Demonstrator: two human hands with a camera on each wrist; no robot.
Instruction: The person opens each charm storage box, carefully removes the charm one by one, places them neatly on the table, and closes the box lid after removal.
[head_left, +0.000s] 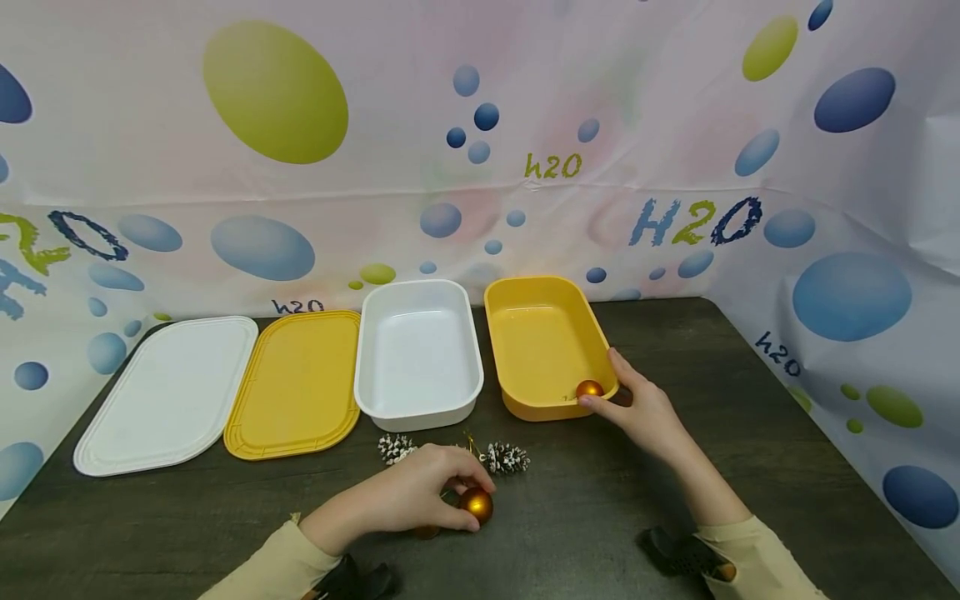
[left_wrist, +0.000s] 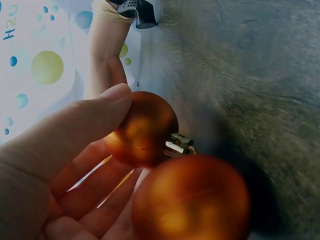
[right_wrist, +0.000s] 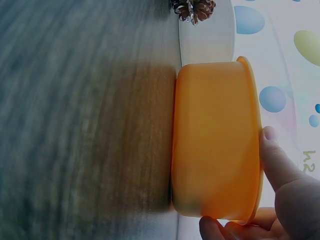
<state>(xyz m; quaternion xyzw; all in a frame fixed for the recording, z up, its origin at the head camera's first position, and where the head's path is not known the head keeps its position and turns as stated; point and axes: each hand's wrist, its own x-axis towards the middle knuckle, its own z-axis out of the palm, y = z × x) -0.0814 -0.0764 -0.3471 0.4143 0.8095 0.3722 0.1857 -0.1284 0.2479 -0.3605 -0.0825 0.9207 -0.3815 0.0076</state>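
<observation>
My left hand (head_left: pixel 427 492) pinches an orange Christmas bauble (head_left: pixel 476 506) between thumb and fingers, low over the table. In the left wrist view the thumb lies on this bauble (left_wrist: pixel 140 125); a second orange bauble (left_wrist: pixel 192 200) with a metal cap beside it is nearer the camera. Head view shows that second one mostly hidden under the hand. At the near right corner of a yellow container (head_left: pixel 547 333), my right hand (head_left: pixel 645 412) grips the rim, thumb at the front and fingers along the side. Inside that corner lies another orange bauble (head_left: pixel 589 389).
A white container (head_left: pixel 420 358) stands left of the yellow one. Farther left lie a yellow lid (head_left: pixel 296 387) and a white lid (head_left: pixel 172 392). Two white-tipped pine cones, one at left (head_left: pixel 395 447) and one at right (head_left: pixel 506 457), lie beyond my left hand. A patterned sheet backs the table.
</observation>
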